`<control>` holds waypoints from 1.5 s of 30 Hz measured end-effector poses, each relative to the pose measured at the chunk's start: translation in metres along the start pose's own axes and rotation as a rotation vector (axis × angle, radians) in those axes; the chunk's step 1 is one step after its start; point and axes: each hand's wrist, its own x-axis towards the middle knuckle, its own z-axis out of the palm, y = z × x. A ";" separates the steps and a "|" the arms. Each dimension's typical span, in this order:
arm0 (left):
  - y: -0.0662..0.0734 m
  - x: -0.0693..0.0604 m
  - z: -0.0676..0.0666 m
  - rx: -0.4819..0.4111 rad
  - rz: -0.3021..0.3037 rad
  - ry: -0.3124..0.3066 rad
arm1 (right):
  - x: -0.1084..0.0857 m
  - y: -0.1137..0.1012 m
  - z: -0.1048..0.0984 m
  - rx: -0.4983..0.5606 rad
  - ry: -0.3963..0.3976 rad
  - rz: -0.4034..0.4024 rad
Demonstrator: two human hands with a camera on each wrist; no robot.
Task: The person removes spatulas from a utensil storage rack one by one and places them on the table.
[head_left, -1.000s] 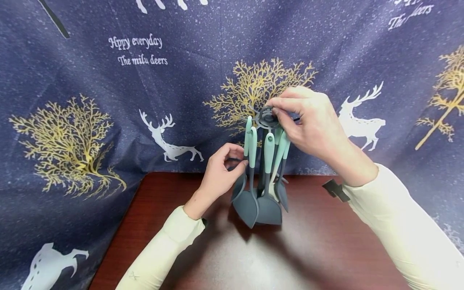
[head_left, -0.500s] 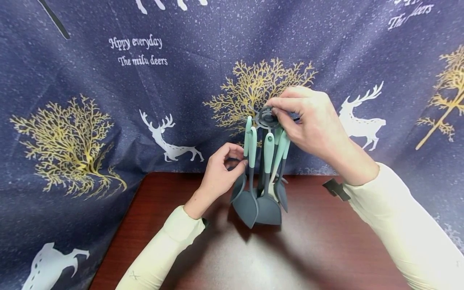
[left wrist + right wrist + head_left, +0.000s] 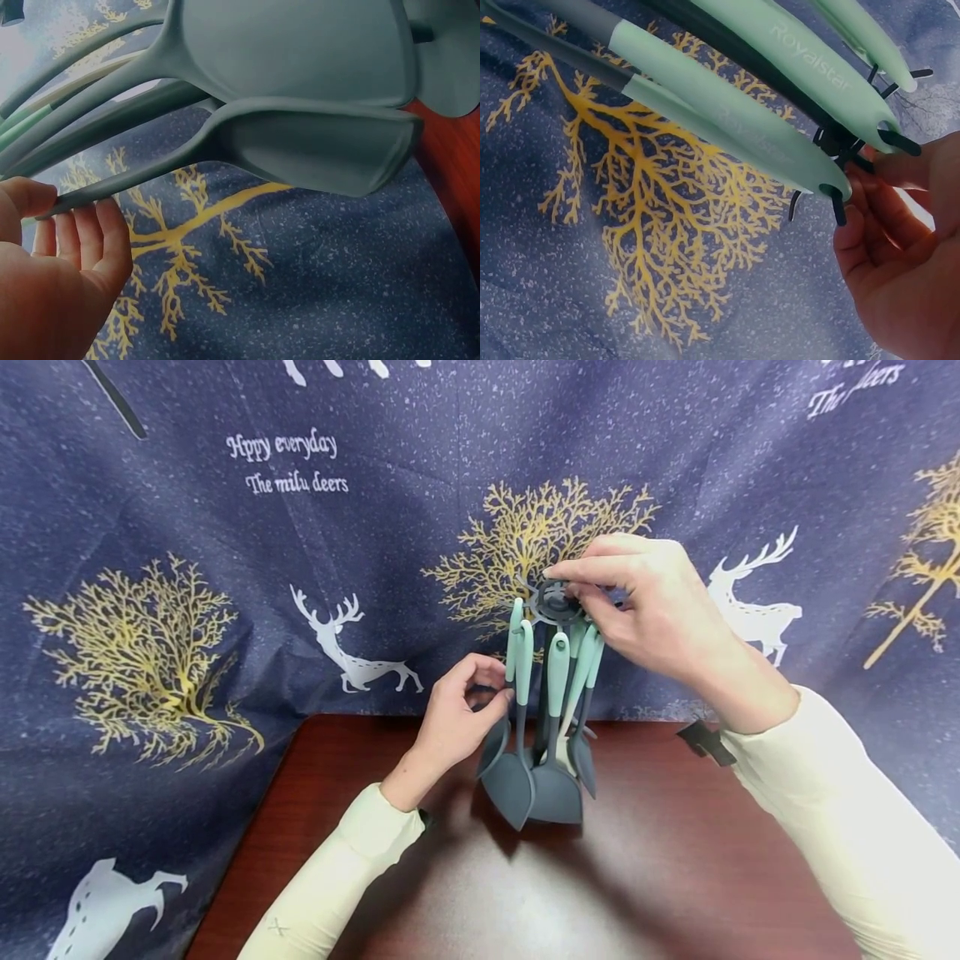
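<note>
A dark utensil stand (image 3: 557,603) with a ring of hooks on top holds several kitchen tools with mint-green handles. My right hand (image 3: 667,606) pinches the stand's top between thumb and fingers; in the right wrist view its fingertips lie close by the hooks and handle ends (image 3: 821,169). On the stand's left side my left hand (image 3: 457,714) pinches a grey scoop-shaped spatula (image 3: 315,146) low on its handle, thumb on one side and fingers on the other. A broad turner (image 3: 557,795) and another wide grey tool (image 3: 510,789) hang at the front.
The stand rises from a dark red wooden table (image 3: 645,860), near its back edge. Right behind hangs a blue cloth (image 3: 405,552) with deer and golden trees. A pale tool (image 3: 560,757) and a grey one (image 3: 582,760) hang on the right side.
My right forearm and wrist have shifted slightly to the right and up, and its fingertips have moved a little on the stand's top. The left hand and the tools look unmoved.
</note>
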 end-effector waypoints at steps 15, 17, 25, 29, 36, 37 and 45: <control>-0.001 0.001 0.000 0.000 0.007 0.004 | 0.006 -0.004 -0.005 -0.036 -0.032 0.010; -0.001 0.001 0.000 0.001 0.005 0.004 | 0.007 -0.005 -0.006 -0.033 -0.039 0.019; 0.002 0.000 0.000 0.009 -0.003 0.006 | 0.017 -0.011 -0.012 -0.081 -0.098 0.009; 0.003 0.000 -0.001 0.011 0.002 0.004 | 0.024 -0.014 -0.017 -0.108 -0.155 -0.017; 0.003 0.000 -0.002 0.014 -0.001 0.004 | 0.036 -0.019 -0.023 -0.143 -0.259 0.015; 0.003 0.000 -0.002 0.013 0.000 0.003 | 0.037 -0.020 -0.024 -0.148 -0.269 0.024; 0.002 0.002 -0.001 0.001 0.006 -0.001 | 0.047 -0.019 -0.027 -0.161 -0.325 -0.002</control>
